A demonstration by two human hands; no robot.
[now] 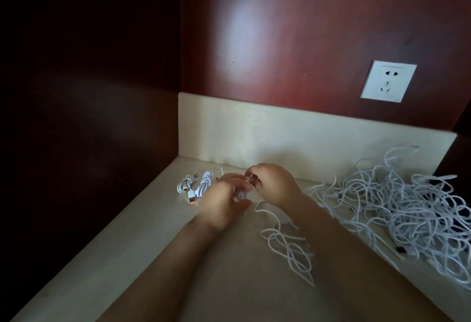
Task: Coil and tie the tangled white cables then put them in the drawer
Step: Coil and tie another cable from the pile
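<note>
My left hand (224, 203) grips a small coil of white cable (240, 193) over the beige counter (127, 245). My right hand (272, 184) pinches the cable's end close to the coil's top. A loose length of the same white cable (288, 245) trails down to the right between my forearms. A big tangle of white cables (397, 207) lies at the right. Two tied white coils (197, 185) lie on the counter left of my hands, one with an orange-tipped plug (191, 198). No drawer is in view.
A low beige backsplash (280, 133) borders the counter at the back. Dark red wood panels rise behind it and on the left. A white wall socket (387, 81) sits at the upper right. A thin white tie (222, 170) lies near the back edge.
</note>
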